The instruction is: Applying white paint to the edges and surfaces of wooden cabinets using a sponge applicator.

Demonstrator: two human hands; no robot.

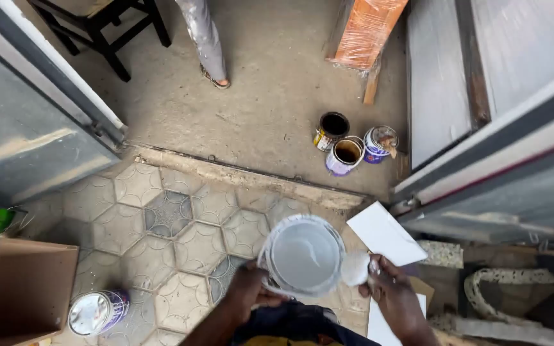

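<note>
In the head view I hold a round clear container of grey-white paint [302, 256] over the hexagon-tiled floor. My left hand [248, 288] grips its left side and lower rim. Against the container's right rim, my right hand [395, 298] is closed around a small paint-coated object [356, 267], perhaps a brush or roller head. The paint's surface shows a faint streak near the middle.
Three open paint cans [347, 144] stand on the concrete outside the doorway. A closed can [97, 312] lies beside a cardboard box [24, 288] at the lower left. White sheets [386, 234] lie to the right. Another person's leg [206, 38] and a dark stool [100, 25] are up top.
</note>
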